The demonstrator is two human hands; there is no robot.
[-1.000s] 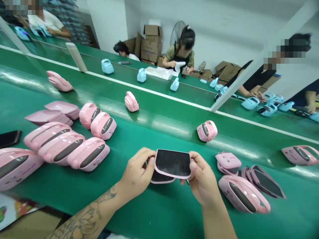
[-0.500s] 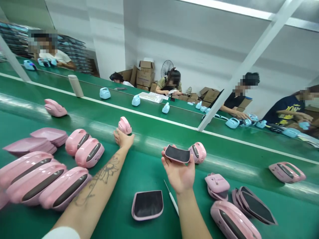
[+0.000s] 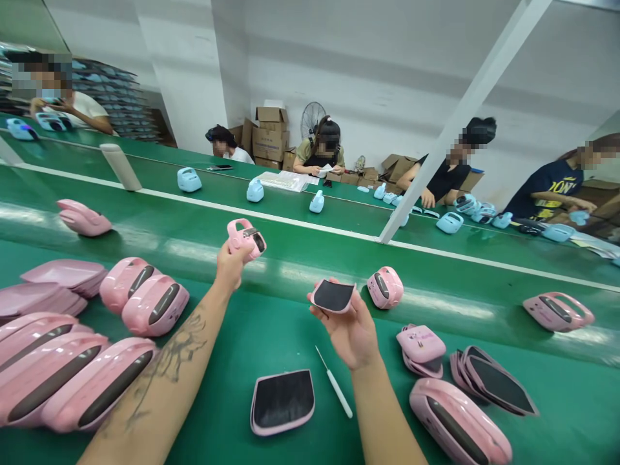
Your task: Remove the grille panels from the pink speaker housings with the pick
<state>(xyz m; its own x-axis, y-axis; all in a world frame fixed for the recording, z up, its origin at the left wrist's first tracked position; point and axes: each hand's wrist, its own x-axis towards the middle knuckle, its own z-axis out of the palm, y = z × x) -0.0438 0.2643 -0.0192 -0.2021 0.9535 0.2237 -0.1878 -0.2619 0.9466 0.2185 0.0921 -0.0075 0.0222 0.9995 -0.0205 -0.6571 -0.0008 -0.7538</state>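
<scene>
Left hand [image 3: 228, 266] closed around a pink plastic case [image 3: 247, 237], raised over the green bench [image 3: 213, 420], fingers wrapped beneath it. Right hand [image 3: 347, 332] lay palm-up, fingers part-curled, holding a black-faced, pink-edged pad [image 3: 333, 296]. Nearer, a white-handled pick [image 3: 339, 399] lay just right of a second pad [image 3: 282, 402]. Another pink case [image 3: 385, 287] sat just right of the raised pad.
</scene>
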